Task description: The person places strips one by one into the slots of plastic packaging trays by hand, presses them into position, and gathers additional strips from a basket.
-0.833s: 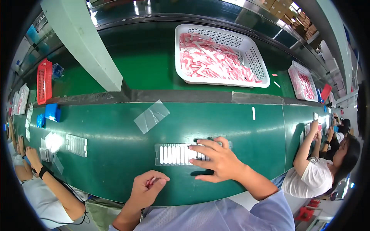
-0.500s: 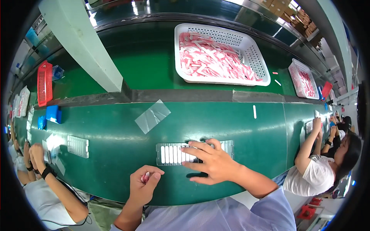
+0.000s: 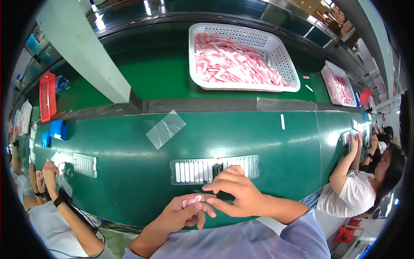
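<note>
My left hand [image 3: 179, 214] is closed around several small pink and white strips [image 3: 192, 201], rounded at the ends, which show above its fingers. My right hand [image 3: 237, 192] is beside it, thumb and forefinger apart around the left fingertips, with nothing visible in its grasp. Just beyond both hands a clear plastic tray [image 3: 173, 172] lies on the green table. White strips stand side by side in its slots, with a dark gap near the middle. My right fingers partly cover the tray's near edge.
A white basket [image 3: 297, 82] heaped with pink and white strips stands on the far raised surface. A clear film sheet [image 3: 166, 129] and a loose white strip [image 3: 283, 121] lie beyond the tray. Another clear tray [image 3: 85, 165] lies left. Co-workers sit on both sides; a post [image 3: 86, 52] rises at left.
My right hand has drawn back from over the tray toward my left hand, uncovering the slots. My left hand has turned and moved right, bringing its strips into fuller view.
</note>
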Action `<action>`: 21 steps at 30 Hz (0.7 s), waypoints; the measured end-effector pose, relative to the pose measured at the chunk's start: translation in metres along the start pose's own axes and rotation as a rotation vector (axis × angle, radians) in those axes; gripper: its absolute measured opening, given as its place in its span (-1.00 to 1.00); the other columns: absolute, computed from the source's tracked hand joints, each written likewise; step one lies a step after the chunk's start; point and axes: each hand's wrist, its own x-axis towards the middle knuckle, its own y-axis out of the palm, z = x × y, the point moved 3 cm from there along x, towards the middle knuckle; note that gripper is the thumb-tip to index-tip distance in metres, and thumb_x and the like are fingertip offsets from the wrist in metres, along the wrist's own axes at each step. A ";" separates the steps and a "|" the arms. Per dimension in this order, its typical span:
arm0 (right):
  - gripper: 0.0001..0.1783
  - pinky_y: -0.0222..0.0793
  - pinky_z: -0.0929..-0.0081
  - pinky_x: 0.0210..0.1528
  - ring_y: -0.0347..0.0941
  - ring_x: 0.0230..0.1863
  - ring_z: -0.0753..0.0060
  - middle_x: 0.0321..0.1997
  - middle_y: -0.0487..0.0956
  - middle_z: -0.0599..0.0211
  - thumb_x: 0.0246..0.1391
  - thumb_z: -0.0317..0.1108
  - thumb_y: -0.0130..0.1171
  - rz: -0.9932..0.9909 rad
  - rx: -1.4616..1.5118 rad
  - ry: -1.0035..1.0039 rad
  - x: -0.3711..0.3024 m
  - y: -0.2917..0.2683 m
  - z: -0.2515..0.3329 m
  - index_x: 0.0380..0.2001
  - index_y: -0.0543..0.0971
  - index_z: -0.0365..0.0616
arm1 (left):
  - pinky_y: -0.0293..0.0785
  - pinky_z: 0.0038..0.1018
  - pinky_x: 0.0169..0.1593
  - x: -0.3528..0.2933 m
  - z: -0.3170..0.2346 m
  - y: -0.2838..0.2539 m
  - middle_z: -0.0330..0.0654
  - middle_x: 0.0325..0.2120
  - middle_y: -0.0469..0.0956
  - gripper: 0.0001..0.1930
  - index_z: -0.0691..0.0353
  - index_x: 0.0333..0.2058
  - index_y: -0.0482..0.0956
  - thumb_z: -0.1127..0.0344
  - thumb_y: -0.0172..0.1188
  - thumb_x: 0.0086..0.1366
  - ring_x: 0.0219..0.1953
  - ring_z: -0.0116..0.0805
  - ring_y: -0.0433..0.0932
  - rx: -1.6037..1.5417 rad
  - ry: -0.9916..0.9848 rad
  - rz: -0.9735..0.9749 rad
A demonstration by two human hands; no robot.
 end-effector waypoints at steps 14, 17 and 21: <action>-0.86 0.25 0.37 -0.20 0.37 -0.49 0.42 -0.58 0.53 0.45 -0.13 -0.52 0.48 -0.572 -0.362 -0.122 -0.041 -0.083 -0.040 -0.44 0.73 -0.11 | 0.19 -0.61 -0.52 0.016 0.012 -0.003 -0.06 -0.09 0.65 -0.57 0.30 0.30 0.36 0.48 0.01 0.49 -0.36 -0.38 0.63 -0.153 0.048 0.061; -0.79 0.23 0.34 -0.20 0.34 -0.48 0.40 -0.53 0.46 0.55 -0.19 -0.39 0.55 -0.425 -0.619 -0.180 -0.063 -0.080 -0.053 -0.41 0.72 0.01 | 0.29 -0.56 -0.37 0.020 0.015 -0.008 0.01 0.14 0.50 -0.32 0.29 0.39 0.23 0.74 0.01 0.28 -0.06 -0.23 0.61 -0.410 0.127 0.096; -0.64 0.25 0.30 -0.14 0.33 -0.39 0.40 -0.41 0.40 0.55 -0.17 -0.18 0.55 -0.170 -0.642 -0.077 -0.080 -0.064 -0.063 -0.23 0.73 0.13 | 0.33 -0.55 -0.27 0.025 0.009 0.000 0.02 0.17 0.49 -0.28 0.27 0.42 0.18 0.74 0.02 0.27 0.00 -0.18 0.61 -0.428 0.126 0.096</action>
